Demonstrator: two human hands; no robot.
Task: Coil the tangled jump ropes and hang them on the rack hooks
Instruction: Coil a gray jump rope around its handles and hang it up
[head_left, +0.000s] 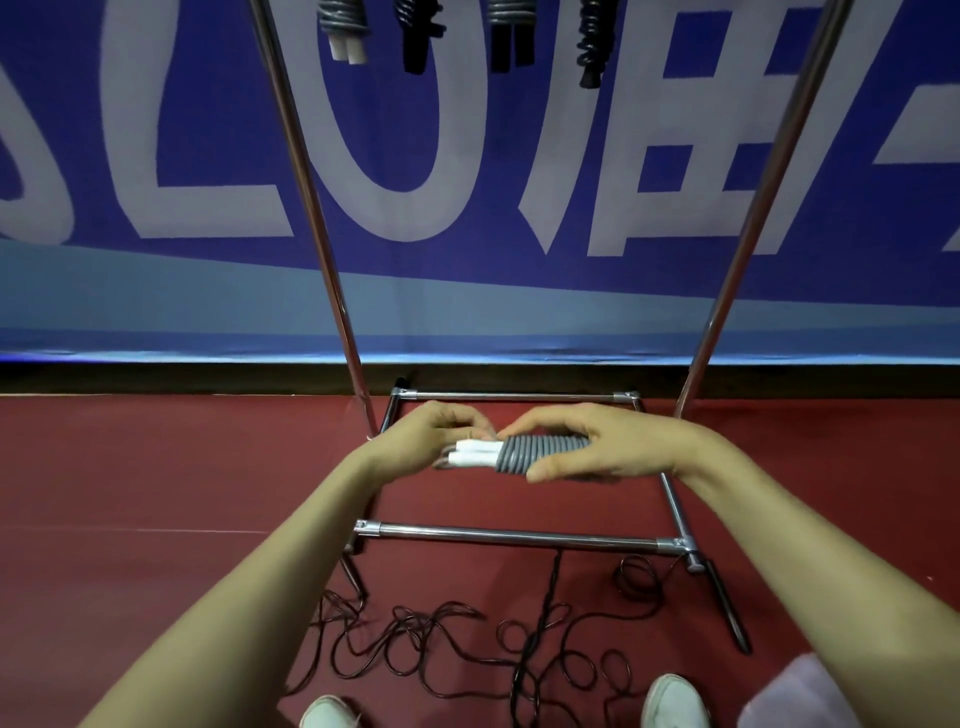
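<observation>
Rack (498, 538): chrome frame straight ahead of both hands, uprights rising past them. The hooks are above the frame edge, not visible.
Hung bundles (343, 26): four finished ropes dangle high above the hands, and only their lower ends show.
Grey rope (540, 453): wound tight round itself and held level between the hands, over the rack base.
White handles (475, 453): paired, sticking out of the wrap on the left-hand side.
Right hand (608, 447): grasping the grey wrap, fingers over, thumb under.
Left hand (431, 436): curled round the handle end.
Step (judgement): wrap looks finished. Keep the right-hand squeeze on so turns don't spring loose, then lift to a free hook.
Banner (467, 156): blue, behind the rack.
Tangled rope (447, 644): dark, loose loops on the floor below the forearms, by the shoes (675, 701). Trip risk when stepping in.
Black handle (727, 608): on the floor, below and right of the right hand.
</observation>
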